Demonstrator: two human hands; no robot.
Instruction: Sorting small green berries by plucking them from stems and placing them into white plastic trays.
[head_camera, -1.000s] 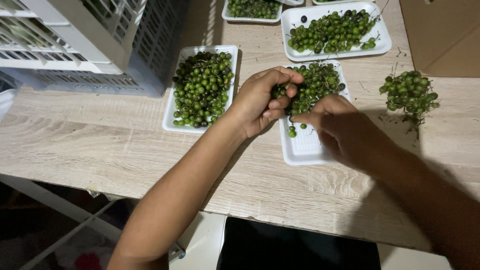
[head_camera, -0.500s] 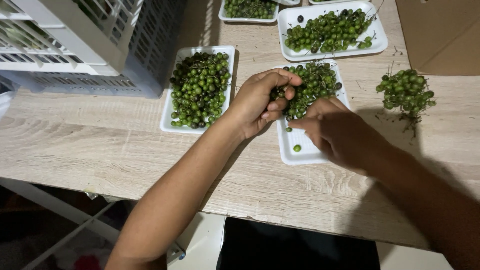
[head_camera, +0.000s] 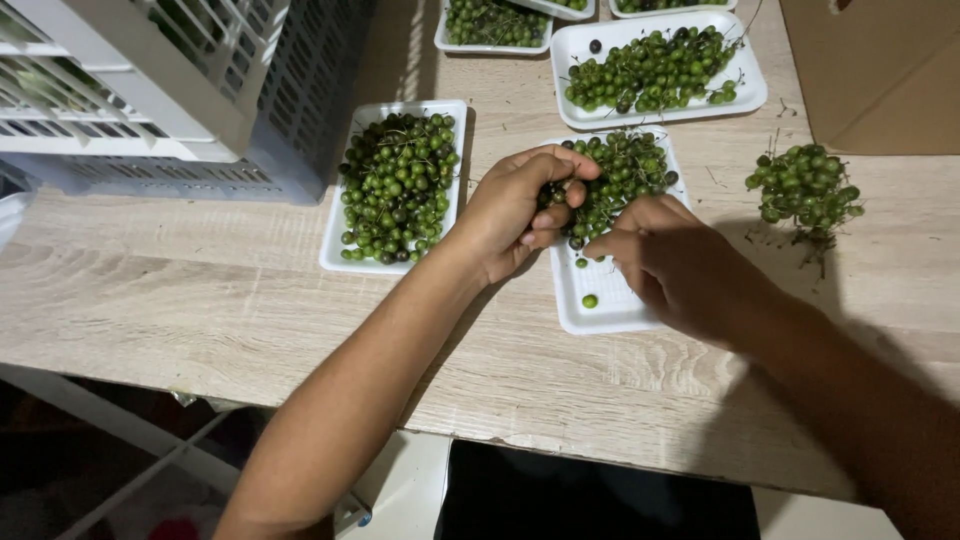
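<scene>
A berry cluster (head_camera: 610, 180) is pinched by the left hand (head_camera: 520, 215), with the right hand (head_camera: 680, 265) loosely curled just beside it over the tray (head_camera: 610, 310).

Your left hand (head_camera: 520, 215) curled, fingers pinched together, forearm stretched diagonally. Your right hand (head_camera: 680, 265) palm-down, index finger extended leftward, almost meeting left fingertips.

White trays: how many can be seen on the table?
5. One left of the left hand, one under both hands, one behind it, two cut off at the top edge. More may lie beyond.
</scene>
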